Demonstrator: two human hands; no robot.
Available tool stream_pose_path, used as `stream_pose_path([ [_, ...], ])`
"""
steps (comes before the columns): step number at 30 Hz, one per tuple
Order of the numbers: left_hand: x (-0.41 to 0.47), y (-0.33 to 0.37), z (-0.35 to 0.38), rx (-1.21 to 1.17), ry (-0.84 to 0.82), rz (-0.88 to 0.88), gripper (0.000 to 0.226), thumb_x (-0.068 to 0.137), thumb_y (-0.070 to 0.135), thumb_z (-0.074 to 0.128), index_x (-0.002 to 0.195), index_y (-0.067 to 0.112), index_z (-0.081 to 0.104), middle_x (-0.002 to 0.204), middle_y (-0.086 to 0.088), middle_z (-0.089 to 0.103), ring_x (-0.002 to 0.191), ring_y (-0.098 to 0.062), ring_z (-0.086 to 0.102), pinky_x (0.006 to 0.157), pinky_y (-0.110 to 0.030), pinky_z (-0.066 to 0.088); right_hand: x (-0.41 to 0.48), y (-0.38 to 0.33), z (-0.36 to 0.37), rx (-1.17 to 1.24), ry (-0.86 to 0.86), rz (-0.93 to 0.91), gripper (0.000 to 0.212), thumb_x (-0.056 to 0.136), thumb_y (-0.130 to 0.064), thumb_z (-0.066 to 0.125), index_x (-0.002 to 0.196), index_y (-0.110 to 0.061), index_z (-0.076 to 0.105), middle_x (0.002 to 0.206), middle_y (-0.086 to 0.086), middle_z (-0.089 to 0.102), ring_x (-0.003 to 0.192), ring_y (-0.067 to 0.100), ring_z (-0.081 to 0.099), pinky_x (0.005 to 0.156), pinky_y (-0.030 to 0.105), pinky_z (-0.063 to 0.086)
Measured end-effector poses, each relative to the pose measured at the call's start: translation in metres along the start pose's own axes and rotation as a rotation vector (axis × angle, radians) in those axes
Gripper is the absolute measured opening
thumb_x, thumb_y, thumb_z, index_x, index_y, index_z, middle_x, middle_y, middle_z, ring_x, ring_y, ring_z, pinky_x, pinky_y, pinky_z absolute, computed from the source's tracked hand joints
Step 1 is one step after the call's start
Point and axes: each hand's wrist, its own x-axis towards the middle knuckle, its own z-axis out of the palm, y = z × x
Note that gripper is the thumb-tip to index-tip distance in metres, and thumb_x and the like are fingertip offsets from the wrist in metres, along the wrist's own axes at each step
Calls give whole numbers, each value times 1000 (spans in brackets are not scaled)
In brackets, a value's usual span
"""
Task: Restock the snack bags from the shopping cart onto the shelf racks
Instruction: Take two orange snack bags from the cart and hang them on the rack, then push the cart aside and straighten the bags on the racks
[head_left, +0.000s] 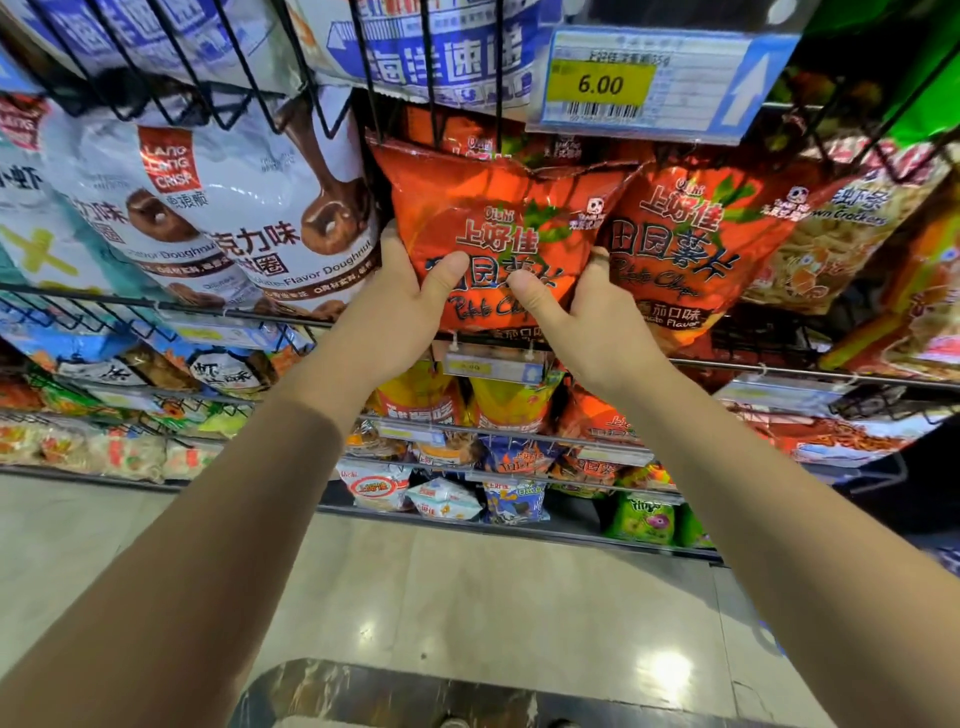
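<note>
A red-orange potato chip bag (498, 218) stands upright in a wire shelf rack (779, 371), at the middle of the view. My left hand (400, 306) grips its lower left edge, thumb across the front. My right hand (587, 317) grips its lower right edge, thumb on the front and fingers behind. A second identical red chip bag (691, 244) sits just to the right, partly behind the first. The shopping cart is out of view.
White chocolate-doughnut bags (218, 208) fill the rack on the left; prawn cracker bags (831, 234) fill the right. A price tag reading 6.00 (644, 83) hangs above. Lower racks hold several snack bags. Tiled floor (467, 597) lies below.
</note>
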Motion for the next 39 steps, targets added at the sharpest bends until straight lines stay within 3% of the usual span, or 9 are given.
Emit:
stream_pose_path([
  [3, 1, -2, 1, 13, -3, -12, 74, 104, 58, 38, 162, 23, 7, 153, -3, 49, 133, -25, 52, 98, -30, 34, 1, 0, 1, 1, -28, 10, 98, 94, -72, 47, 157, -3, 18, 86, -10, 57, 73, 1, 55, 54, 13, 35],
  [8, -3, 2, -3, 15, -16, -4, 68, 106, 55, 36, 160, 26, 9, 147, 7, 47, 123, -13, 49, 96, -24, 31, 0, -1, 0, 5, -52, 14, 98, 94, -72, 46, 160, -6, 15, 102, -2, 63, 77, 7, 55, 65, 23, 42],
  [13, -9, -2, 1, -8, 15, 4, 64, 106, 53, 37, 158, 25, 13, 148, 6, 46, 127, -16, 49, 98, -27, 33, -4, -3, -2, -13, -82, -2, 81, 96, -71, 45, 149, -13, 29, 84, -11, 61, 77, 4, 61, 58, 16, 39],
  [18, -7, 4, 3, 13, 8, -26, 68, 107, 54, 36, 161, 25, 8, 157, -2, 43, 137, -25, 47, 100, -30, 33, -1, -2, -5, -39, -130, 33, 99, 93, -77, 39, 161, -12, 9, 94, -8, 62, 76, 1, 55, 66, 26, 42],
  [22, -15, 9, 3, -4, 32, -53, 61, 107, 51, 39, 156, 20, 21, 149, -3, 50, 120, -20, 53, 92, -28, 35, -2, -3, -10, -50, -151, 64, 103, 91, -81, 41, 161, -11, 13, 111, 1, 62, 87, 17, 58, 77, 31, 43],
  [25, -24, 14, 2, 47, 78, -50, 58, 106, 51, 44, 150, 15, 31, 140, -7, 58, 117, -27, 59, 87, -33, 39, -10, -6, -20, -62, -169, 55, 83, 91, -76, 50, 144, -13, 37, 114, 1, 60, 96, 24, 59, 81, 34, 43],
  [28, -37, 18, -9, 86, 35, -52, 69, 98, 63, 50, 150, 19, 34, 136, -7, 60, 118, -30, 61, 93, -38, 47, -23, -4, -34, -107, -180, -15, 63, 96, -61, 60, 136, -16, 42, 119, 1, 63, 108, 26, 65, 87, 41, 53],
  [31, -61, 34, -24, 217, -2, -20, 80, 91, 71, 53, 154, 28, 30, 147, 0, 52, 129, -24, 56, 106, -50, 48, -44, -8, -54, -182, -168, -110, 71, 97, -54, 63, 150, -15, 36, 141, 6, 58, 126, 24, 59, 102, 43, 52],
  [39, -128, 122, -36, 651, 15, 241, 72, 97, 56, 56, 158, 30, 31, 153, 2, 39, 138, -23, 46, 99, -45, 50, -117, -28, -135, -506, 11, -328, 68, 94, -44, 70, 153, -26, 42, 138, 6, 56, 120, 29, 58, 87, 41, 53],
])
